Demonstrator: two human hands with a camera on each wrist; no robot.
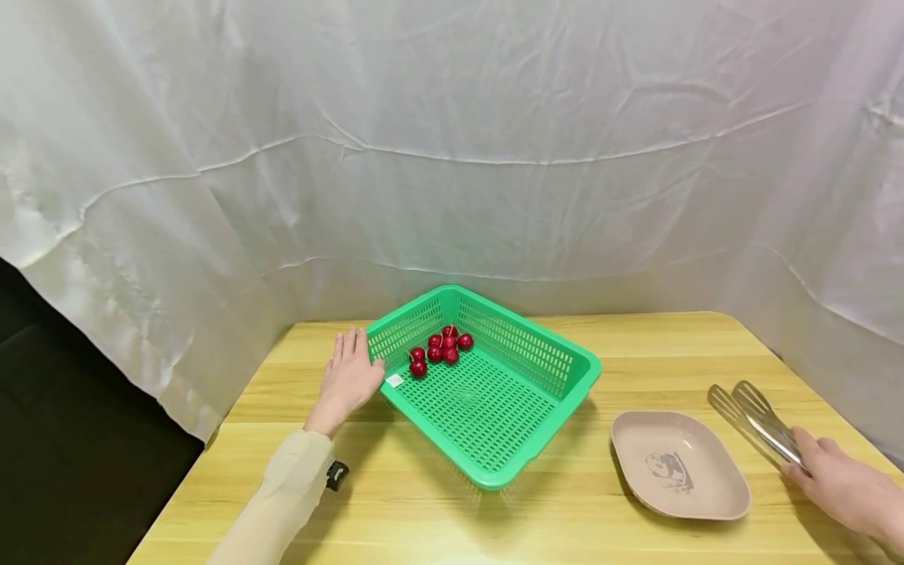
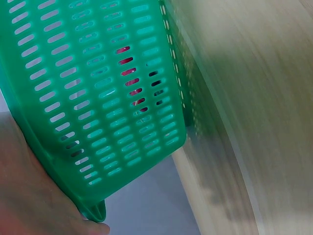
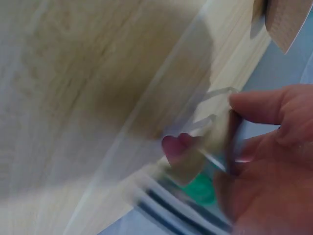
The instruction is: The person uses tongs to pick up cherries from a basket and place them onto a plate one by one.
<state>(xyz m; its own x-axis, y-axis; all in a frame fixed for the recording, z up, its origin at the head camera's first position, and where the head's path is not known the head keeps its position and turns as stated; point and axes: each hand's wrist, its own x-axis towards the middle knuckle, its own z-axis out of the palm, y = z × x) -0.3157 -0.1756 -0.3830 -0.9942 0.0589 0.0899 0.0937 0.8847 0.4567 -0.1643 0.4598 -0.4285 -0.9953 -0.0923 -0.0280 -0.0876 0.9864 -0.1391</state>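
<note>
A green plastic basket [image 1: 473, 424] stands mid-table with several red cherries [image 1: 435, 353] gathered in its far left corner. My left hand [image 1: 351, 375] rests at the basket's left rim, fingers stretched out; in the left wrist view the hand [image 2: 34, 191] lies along the rim, and red shows through the slots. At the right, my right hand [image 1: 843, 482] grips a pair of metal tongs [image 1: 770, 435], their slotted ends apart and pointing away to the left. The right wrist view shows the fingers round the tongs, blurred.
A pinkish square plate [image 1: 699, 471] with a panda print sits between the basket and the tongs. The wooden table [image 1: 339, 510] ends at a pale cloth backdrop [image 1: 494, 157]. Something dark [image 1: 71, 416] fills the lower left.
</note>
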